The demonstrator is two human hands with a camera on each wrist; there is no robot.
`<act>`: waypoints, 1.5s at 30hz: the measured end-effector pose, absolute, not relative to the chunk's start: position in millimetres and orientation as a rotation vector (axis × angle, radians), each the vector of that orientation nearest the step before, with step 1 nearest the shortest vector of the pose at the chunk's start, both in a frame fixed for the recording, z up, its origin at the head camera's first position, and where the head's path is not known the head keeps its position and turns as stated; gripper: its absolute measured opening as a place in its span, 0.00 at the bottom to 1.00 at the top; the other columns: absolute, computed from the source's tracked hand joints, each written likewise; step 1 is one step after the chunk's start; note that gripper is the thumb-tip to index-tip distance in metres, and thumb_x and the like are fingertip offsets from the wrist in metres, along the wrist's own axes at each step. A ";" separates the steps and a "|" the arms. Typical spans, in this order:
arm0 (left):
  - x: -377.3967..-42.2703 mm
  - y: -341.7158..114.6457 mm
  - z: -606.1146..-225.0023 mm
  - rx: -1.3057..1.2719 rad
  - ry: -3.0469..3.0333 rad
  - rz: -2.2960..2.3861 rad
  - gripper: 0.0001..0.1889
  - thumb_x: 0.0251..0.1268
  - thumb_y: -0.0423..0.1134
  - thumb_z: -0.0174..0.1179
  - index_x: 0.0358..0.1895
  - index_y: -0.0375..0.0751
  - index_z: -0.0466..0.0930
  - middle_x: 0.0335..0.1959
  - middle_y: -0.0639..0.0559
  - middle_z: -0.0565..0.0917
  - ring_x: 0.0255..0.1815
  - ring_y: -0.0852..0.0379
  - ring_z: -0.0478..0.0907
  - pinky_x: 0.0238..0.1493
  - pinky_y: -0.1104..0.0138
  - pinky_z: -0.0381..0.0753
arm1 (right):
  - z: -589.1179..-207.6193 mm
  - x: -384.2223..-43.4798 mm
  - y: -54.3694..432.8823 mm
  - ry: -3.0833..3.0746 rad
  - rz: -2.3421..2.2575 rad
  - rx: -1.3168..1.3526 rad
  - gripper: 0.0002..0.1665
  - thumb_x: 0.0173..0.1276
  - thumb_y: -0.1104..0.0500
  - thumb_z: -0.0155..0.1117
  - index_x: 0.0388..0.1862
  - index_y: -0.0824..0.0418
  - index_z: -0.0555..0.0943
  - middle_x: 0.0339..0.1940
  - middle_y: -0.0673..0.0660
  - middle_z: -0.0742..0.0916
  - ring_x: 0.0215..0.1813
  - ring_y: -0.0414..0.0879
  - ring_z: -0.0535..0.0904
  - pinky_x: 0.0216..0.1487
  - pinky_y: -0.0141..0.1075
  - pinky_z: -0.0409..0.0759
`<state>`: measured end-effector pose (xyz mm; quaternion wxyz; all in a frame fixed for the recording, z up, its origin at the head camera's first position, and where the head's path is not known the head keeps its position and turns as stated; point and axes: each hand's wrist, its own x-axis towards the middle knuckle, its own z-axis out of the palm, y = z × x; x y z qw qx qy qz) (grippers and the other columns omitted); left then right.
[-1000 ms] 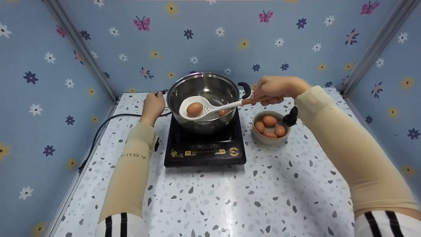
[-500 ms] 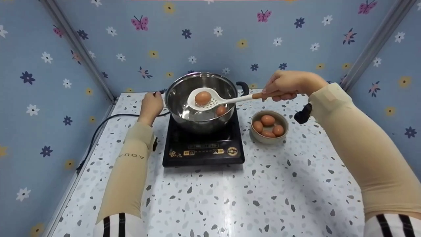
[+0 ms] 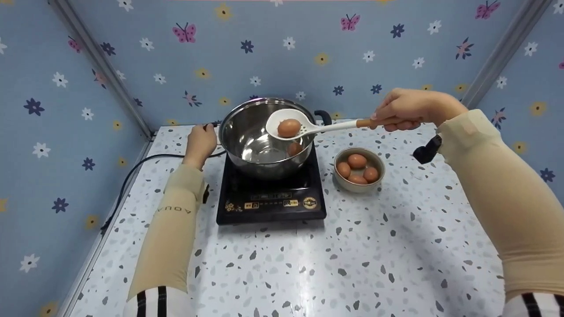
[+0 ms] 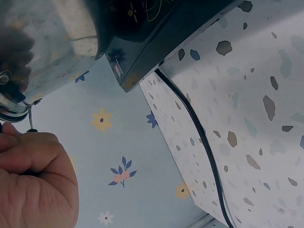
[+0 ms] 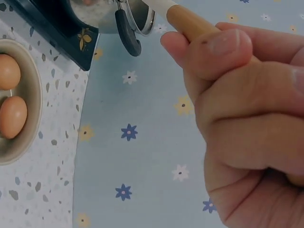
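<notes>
My right hand (image 3: 407, 110) grips the wooden handle of a white slotted spoon (image 3: 335, 126). In the spoon's bowl lies a brown egg (image 3: 289, 128), held over the right part of a steel pot (image 3: 246, 132). A second egg (image 3: 294, 149) is inside the pot, below the spoon. My left hand (image 3: 201, 143) holds the pot's left handle, its fingers curled round it; the left wrist view shows the fist (image 4: 38, 175) beside the pot wall. To the right of the pot stands a bowl (image 3: 359, 187) with several brown eggs (image 3: 357, 160) in it.
The pot sits on a black induction cooker (image 3: 271, 215) on a speckled white table (image 3: 273, 273). A black cord (image 3: 132, 169) runs from behind the cooker to the left edge. Flowered blue panels (image 3: 282, 44) enclose the back and sides.
The slotted spoon with its egg has risen and moved right, from the left part of the pot to its right part. My right hand has moved right with it; my left hand stays.
</notes>
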<state>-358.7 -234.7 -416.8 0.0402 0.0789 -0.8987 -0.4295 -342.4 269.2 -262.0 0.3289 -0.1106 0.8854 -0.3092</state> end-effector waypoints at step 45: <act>-355.3 -234.8 -414.8 0.227 -2.749 -1.337 0.25 0.92 0.46 0.33 0.59 0.24 0.71 0.40 0.42 0.69 0.44 0.44 0.70 0.52 0.50 0.71 | -259.4 -314.0 383.6 2.374 -0.940 -0.104 0.19 0.89 0.48 0.56 0.51 0.51 0.93 0.22 0.49 0.83 0.15 0.38 0.63 0.18 0.31 0.65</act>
